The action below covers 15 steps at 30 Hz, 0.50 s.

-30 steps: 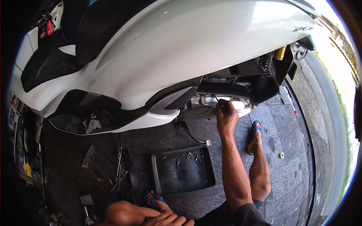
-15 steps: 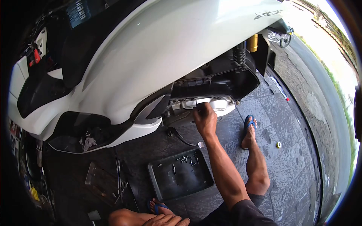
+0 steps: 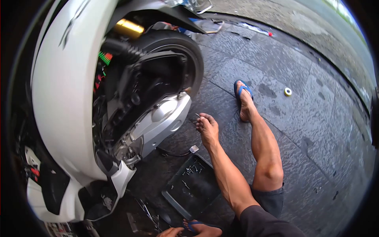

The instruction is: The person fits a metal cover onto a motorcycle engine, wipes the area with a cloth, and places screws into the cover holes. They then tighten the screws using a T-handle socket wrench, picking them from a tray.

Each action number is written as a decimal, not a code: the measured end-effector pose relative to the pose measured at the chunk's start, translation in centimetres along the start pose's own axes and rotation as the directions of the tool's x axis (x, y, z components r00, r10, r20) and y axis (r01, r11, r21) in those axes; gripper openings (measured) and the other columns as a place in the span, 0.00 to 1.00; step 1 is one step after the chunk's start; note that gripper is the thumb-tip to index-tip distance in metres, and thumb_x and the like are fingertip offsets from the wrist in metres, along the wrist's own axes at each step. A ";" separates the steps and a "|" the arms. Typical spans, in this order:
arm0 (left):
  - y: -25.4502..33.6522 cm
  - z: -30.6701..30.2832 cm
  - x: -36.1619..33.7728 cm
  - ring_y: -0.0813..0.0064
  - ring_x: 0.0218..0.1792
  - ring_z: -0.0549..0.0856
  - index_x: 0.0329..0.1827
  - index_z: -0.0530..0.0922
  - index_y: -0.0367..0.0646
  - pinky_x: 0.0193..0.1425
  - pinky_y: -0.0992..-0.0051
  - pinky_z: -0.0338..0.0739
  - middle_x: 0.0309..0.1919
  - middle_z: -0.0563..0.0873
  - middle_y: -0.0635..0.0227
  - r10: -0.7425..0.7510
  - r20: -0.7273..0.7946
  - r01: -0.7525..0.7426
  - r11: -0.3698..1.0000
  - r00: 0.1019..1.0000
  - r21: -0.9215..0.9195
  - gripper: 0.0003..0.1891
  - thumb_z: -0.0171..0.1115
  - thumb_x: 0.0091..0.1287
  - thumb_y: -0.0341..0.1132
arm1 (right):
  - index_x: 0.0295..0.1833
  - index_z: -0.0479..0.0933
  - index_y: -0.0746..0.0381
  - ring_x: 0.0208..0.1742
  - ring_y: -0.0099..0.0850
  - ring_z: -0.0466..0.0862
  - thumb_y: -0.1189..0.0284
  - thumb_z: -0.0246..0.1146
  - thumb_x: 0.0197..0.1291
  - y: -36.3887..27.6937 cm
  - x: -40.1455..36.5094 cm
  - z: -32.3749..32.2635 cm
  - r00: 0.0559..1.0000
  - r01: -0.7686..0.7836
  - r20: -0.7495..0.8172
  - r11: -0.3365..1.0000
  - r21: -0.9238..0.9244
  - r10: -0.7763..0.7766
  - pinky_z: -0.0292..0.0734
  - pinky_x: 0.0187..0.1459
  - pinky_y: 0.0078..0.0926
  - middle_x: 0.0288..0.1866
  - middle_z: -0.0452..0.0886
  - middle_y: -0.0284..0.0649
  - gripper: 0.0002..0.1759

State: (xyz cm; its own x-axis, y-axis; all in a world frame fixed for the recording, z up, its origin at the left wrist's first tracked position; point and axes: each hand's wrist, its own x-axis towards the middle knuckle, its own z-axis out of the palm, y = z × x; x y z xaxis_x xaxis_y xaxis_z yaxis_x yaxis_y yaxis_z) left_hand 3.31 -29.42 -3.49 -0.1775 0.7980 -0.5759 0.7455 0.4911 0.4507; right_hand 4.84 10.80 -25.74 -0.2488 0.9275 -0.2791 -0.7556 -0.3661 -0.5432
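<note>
My right hand [image 3: 207, 128] is in mid-air beside the scooter's silver engine cover [image 3: 167, 118], apart from it. Its thumb and fingertips pinch a small screw [image 3: 197, 115], whose thin metal end sticks out. At the bottom edge, my left hand [image 3: 170, 232] shows only in part, with its fingers stretched out and nothing seen in them. A black tray [image 3: 172, 200] lies on the floor below my right forearm, with several loose bolts [image 3: 192, 170] in it. Above the engine cover, a black housing [image 3: 164, 75] stands open on its side.
The white scooter body [image 3: 65, 98] fills the left side, with its rear wheel [image 3: 196, 59] behind the housing. A cable with a pale connector [image 3: 194, 149] lies near the tray. Long tools [image 3: 148, 213] lie at the lower left. A tape roll [image 3: 288, 92] sits beyond my sandalled foot.
My view has swung right toward the scooter's rear. My right hand has come away from the engine area, and a small screw now shows in its fingertips. Less of my left hand shows.
</note>
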 end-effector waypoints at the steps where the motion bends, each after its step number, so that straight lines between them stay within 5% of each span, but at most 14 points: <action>1: 0.3 0.3 0.9 0.47 0.50 0.83 0.59 0.77 0.40 0.53 0.59 0.78 0.51 0.84 0.51 -0.061 0.058 0.062 0.998 0.996 -0.011 0.19 0.63 0.68 0.38 | 0.55 0.75 0.67 0.31 0.21 0.80 0.74 0.58 0.65 -0.1 1.0 0.3 1.000 -0.015 -0.005 1.000 0.007 0.015 0.77 0.34 0.18 0.35 0.81 0.36 0.14; 6: -1.8 2.0 4.1 0.49 0.52 0.83 0.60 0.77 0.40 0.55 0.60 0.78 0.52 0.84 0.51 -0.143 0.102 0.122 0.975 0.984 0.188 0.20 0.64 0.67 0.38 | 0.58 0.76 0.69 0.36 0.23 0.82 0.73 0.57 0.67 1.2 5.2 1.6 0.986 -0.117 0.123 0.993 -0.006 0.116 0.79 0.38 0.19 0.39 0.83 0.37 0.17; 9: 0.5 1.0 6.3 0.48 0.52 0.83 0.61 0.77 0.41 0.56 0.59 0.78 0.52 0.84 0.48 -0.288 0.116 0.265 0.947 0.951 0.183 0.20 0.63 0.67 0.38 | 0.57 0.78 0.69 0.38 0.21 0.81 0.72 0.59 0.68 1.2 6.0 1.9 0.984 -0.117 0.143 0.992 0.044 0.110 0.78 0.41 0.19 0.40 0.84 0.37 0.16; 15: 1.2 0.9 7.1 0.51 0.52 0.84 0.61 0.76 0.39 0.55 0.60 0.79 0.50 0.84 0.49 -0.296 0.094 0.278 0.945 0.950 0.170 0.21 0.63 0.68 0.40 | 0.57 0.79 0.68 0.42 0.22 0.81 0.72 0.61 0.66 2.0 6.5 1.9 0.985 -0.099 0.149 0.992 0.074 0.087 0.74 0.44 0.19 0.44 0.85 0.38 0.16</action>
State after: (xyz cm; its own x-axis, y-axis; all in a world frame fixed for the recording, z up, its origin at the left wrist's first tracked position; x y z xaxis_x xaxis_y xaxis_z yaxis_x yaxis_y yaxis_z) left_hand 3.54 -23.49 -7.68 -0.3294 0.5800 -0.7450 0.7644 0.6270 0.1501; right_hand 0.59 16.20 -27.14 -0.4011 0.8929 -0.2044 -0.7702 -0.4496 -0.4524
